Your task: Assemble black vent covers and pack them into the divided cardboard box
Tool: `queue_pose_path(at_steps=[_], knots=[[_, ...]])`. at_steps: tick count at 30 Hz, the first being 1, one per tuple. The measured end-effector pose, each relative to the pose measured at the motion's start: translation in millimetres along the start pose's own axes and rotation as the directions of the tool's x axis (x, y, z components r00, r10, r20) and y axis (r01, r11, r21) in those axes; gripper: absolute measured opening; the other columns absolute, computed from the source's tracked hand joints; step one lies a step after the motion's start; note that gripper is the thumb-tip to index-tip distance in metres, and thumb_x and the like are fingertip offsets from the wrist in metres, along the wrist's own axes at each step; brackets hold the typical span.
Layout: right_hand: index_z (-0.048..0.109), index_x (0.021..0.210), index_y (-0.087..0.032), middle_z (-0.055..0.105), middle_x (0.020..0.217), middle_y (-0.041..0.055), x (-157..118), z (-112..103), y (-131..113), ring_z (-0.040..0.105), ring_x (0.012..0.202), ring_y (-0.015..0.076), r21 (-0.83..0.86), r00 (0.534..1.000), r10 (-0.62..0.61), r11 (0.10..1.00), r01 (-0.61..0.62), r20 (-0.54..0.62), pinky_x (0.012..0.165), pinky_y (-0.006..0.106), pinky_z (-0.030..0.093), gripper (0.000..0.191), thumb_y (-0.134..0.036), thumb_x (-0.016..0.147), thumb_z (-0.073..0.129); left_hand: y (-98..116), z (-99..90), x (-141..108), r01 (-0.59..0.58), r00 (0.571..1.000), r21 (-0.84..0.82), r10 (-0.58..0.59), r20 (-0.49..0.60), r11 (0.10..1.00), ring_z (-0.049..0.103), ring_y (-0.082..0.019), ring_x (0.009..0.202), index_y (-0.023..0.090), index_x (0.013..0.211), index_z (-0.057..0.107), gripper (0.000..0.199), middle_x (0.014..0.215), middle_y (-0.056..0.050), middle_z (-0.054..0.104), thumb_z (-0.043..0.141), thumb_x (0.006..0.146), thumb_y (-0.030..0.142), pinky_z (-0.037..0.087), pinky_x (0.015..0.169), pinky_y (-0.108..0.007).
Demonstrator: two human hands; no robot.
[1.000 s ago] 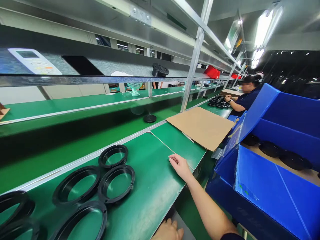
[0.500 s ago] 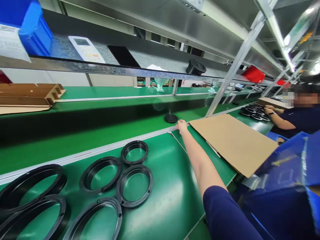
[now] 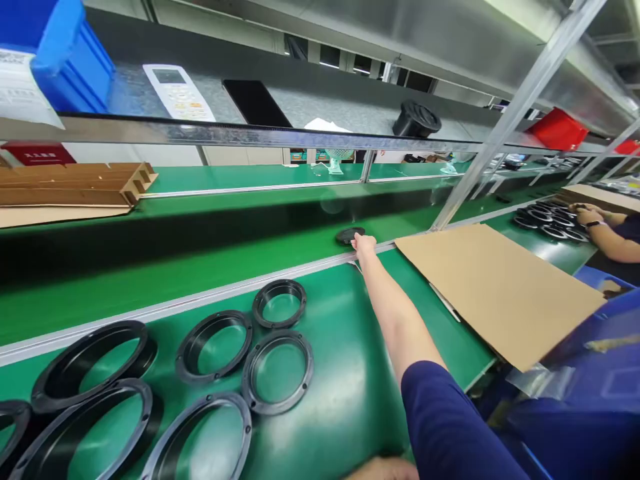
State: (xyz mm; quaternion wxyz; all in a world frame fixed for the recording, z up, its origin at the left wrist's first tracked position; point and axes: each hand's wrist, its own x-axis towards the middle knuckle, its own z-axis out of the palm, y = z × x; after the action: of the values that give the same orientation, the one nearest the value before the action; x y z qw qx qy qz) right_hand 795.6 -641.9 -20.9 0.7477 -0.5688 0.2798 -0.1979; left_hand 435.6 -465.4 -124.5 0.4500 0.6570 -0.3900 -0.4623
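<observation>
My right hand (image 3: 364,245) is stretched far forward over the green bench, its fingertips at the near edge of a small black disc (image 3: 349,234) that lies on the green conveyor belt behind the metal rail. I see only the back of the hand, so its grip is hidden. My left hand (image 3: 384,471) shows as a sliver at the bottom edge of the frame. Several black plastic rings (image 3: 277,368) of different sizes lie flat on the green mat to the left of my arm.
A cardboard sheet (image 3: 503,293) lies right of my arm, overhanging a blue crate (image 3: 595,393). The shelf above holds a blue bin (image 3: 67,63), a white remote (image 3: 179,92), a black cap (image 3: 417,119) and a red bin (image 3: 557,128). A co-worker's hands (image 3: 589,216) handle rings at far right.
My right hand has gone from the mat's front part out to the belt, reaching the black disc. My view has swung left and closer to the bench.
</observation>
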Motion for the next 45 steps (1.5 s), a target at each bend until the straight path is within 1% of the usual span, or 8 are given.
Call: queue_pose_path(at_steps=[10, 15, 20, 24, 27, 31, 34, 45], knots=[[0.051, 0.086, -0.02, 0.055, 0.06, -0.0072, -222, -144, 6, 0.055, 0.054, 0.0058, 0.156, 0.959, -0.03, 0.988, -0.015, 0.28, 0.048, 0.013, 0.043, 0.031, -0.03, 0.085, 0.081, 60, 23.4, -20, -0.062, 0.993, -0.801, -0.043, -0.11, 0.596, 0.071, -0.026, 0.101, 0.011, 0.111, 0.072, 0.056, 0.111, -0.017, 0.071, 0.096, 0.066, 0.034, 0.049, 0.101, -0.045], [0.052, 0.09, -0.022, 0.053, 0.065, -0.008, -336, -228, 30, 0.054, 0.055, 0.0066, 0.173, 0.889, -0.061, 0.985, -0.02, 0.453, 0.05, 0.016, 0.043, 0.043, -0.048, 0.078, 0.084, 66, 26.4, -41, -0.522, 0.8, -0.787, -0.131, -0.585, 0.328, 0.068, -0.022, 0.111, 0.02, 0.118, 0.068, 0.045, 0.119, -0.009, 0.071, 0.069, 0.091, 0.056, 0.048, 0.109, -0.041], [0.05, 0.089, -0.023, 0.057, 0.063, -0.0063, -406, -243, 58, 0.054, 0.052, 0.0088, 0.003, 0.802, 0.118, 0.989, -0.147, 0.586, 0.05, 0.019, 0.044, 0.042, -0.053, 0.08, 0.079, 84, 31.5, -84, -0.696, 0.708, -0.718, -0.138, -0.693, 0.032, 0.058, -0.034, 0.128, 0.011, 0.137, 0.059, 0.087, 0.137, -0.018, 0.062, 0.032, 0.094, 0.082, 0.05, 0.106, -0.048], [0.054, 0.092, -0.022, 0.065, 0.07, -0.0006, -416, -240, 62, 0.062, 0.059, 0.0142, -0.151, 0.751, 0.124, 0.988, -0.033, 0.649, 0.053, 0.024, 0.05, 0.043, -0.058, 0.083, 0.074, 93, 40.3, -117, -0.731, 0.672, -0.681, -0.121, -0.731, 0.055, 0.056, -0.039, 0.131, 0.007, 0.141, 0.056, 0.104, 0.136, -0.023, 0.061, 0.026, 0.088, 0.091, 0.048, 0.107, -0.054], [0.062, 0.116, -0.022, 0.068, 0.099, 0.0082, -406, -238, 51, 0.067, 0.09, 0.0215, -0.21, 0.749, -0.19, 0.89, 0.404, 0.635, 0.076, 0.036, 0.059, 0.04, -0.054, 0.092, 0.066, 95, 45.9, -132, -0.764, 0.632, -0.641, -0.11, -0.767, 0.078, 0.054, -0.041, 0.133, 0.01, 0.143, 0.055, 0.104, 0.139, -0.022, 0.059, 0.026, 0.087, 0.092, 0.045, 0.109, -0.06], [0.069, 0.131, -0.032, 0.053, 0.139, 0.0101, -389, -230, 39, 0.044, 0.134, 0.0296, -0.131, 0.416, -0.499, 0.509, 0.851, 0.76, 0.115, 0.053, 0.04, 0.038, -0.049, 0.103, 0.05, 94, 51.8, -139, -0.733, 0.665, -0.678, -0.156, -0.731, 0.054, 0.053, -0.04, 0.134, 0.014, 0.14, 0.057, 0.092, 0.141, -0.019, 0.059, 0.032, 0.091, 0.087, 0.042, 0.11, -0.064], [0.071, 0.13, -0.035, 0.046, 0.148, 0.006, -381, -222, 42, 0.035, 0.14, 0.0308, -0.077, 0.287, -0.5, 0.398, 0.914, 0.817, 0.121, 0.056, 0.031, 0.042, -0.049, 0.106, 0.04, 93, 54.2, -136, -0.712, 0.685, -0.702, -0.207, -0.699, 0.015, 0.053, -0.039, 0.134, 0.014, 0.137, 0.06, 0.085, 0.138, -0.017, 0.062, 0.035, 0.093, 0.083, 0.042, 0.112, -0.062], [0.078, 0.114, -0.028, 0.054, 0.143, 0.0082, -369, -221, 47, 0.042, 0.139, 0.028, -0.074, 0.397, -0.424, 0.603, 0.794, 0.814, 0.119, 0.051, 0.039, 0.061, -0.061, 0.106, 0.027, 93, 52.1, -118, -0.693, 0.699, -0.719, -0.296, -0.651, -0.054, 0.059, -0.037, 0.128, 0.013, 0.122, 0.066, 0.066, 0.127, -0.016, 0.068, 0.044, 0.098, 0.07, 0.041, 0.114, -0.058]])
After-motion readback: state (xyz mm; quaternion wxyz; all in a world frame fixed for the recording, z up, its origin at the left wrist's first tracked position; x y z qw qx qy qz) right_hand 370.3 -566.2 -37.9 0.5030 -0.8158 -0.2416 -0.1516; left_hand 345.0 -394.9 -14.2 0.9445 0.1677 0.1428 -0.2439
